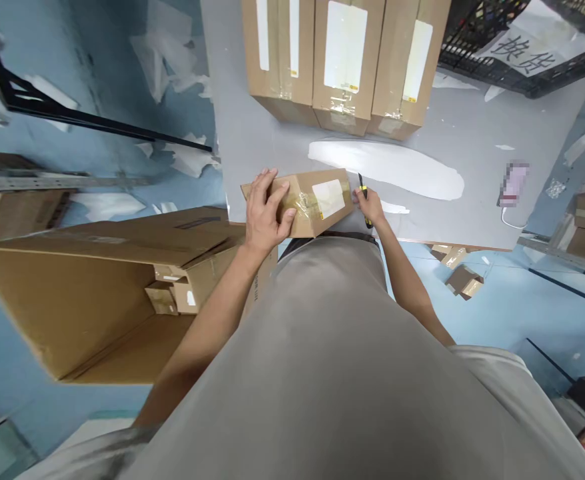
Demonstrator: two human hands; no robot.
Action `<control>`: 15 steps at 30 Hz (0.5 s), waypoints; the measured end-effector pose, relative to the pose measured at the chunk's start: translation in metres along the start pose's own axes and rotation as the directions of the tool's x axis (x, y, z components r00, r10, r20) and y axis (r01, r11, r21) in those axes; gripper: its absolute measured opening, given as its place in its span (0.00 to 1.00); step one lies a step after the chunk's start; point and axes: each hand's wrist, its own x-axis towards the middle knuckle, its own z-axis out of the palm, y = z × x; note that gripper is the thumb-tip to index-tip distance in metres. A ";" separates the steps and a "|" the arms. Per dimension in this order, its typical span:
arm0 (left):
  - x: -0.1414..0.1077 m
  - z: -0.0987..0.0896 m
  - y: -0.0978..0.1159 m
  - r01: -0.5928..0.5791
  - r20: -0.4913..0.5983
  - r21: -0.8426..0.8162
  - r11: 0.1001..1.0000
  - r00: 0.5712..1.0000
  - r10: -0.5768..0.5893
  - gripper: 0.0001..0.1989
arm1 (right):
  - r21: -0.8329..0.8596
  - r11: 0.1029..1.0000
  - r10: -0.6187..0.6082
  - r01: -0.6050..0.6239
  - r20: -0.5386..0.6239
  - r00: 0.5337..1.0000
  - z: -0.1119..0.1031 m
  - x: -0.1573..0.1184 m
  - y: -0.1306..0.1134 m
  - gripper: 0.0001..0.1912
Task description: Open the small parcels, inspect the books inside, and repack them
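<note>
A small taped cardboard box (306,195) with a white label lies tilted at the near edge of the grey table (472,220). My left hand (266,210) rests over its left end, fingers on the top and thumb on the taped front side. Just off the box's right end, my right hand (371,204) is closed around a yellow and black box cutter (367,217). Its dark tip points away from me. Beyond the box lies a long strip of white paper (387,167). Whether the cutter's blade touches the cardboard, I cannot tell.
Three larger taped boxes (345,100) stand in a row at the table's far side. A black plastic crate (502,73) with a handwritten sheet is at the far right. Left of me, a big open carton (97,300) holds several small boxes. Paper scraps (165,47) litter the blue floor.
</note>
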 end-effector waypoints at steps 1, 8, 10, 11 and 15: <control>-0.005 -0.006 -0.002 0.020 0.005 0.039 0.999 1.000 -0.020 0.52 | 0.018 0.999 -0.028 0.027 0.023 0.999 0.004 -0.002 -0.003 0.20; -0.029 -0.017 -0.008 0.123 -0.152 -0.039 0.992 0.980 -0.127 0.45 | -0.044 0.992 -0.116 0.116 -0.001 0.993 -0.010 -0.048 -0.032 0.29; -0.026 -0.006 -0.008 0.129 -0.154 -0.163 0.978 0.976 -0.154 0.44 | -0.165 0.980 -0.120 0.108 -0.064 0.991 -0.023 -0.065 -0.037 0.30; -0.022 0.001 -0.008 0.130 -0.138 -0.220 0.967 0.977 -0.163 0.45 | -0.225 0.969 -0.126 0.101 -0.101 0.987 -0.030 -0.073 -0.039 0.31; -0.001 0.026 -0.009 0.107 -0.051 -0.377 0.920 0.989 -0.136 0.44 | -0.391 0.915 -0.174 0.098 -0.165 0.971 -0.048 -0.094 -0.040 0.35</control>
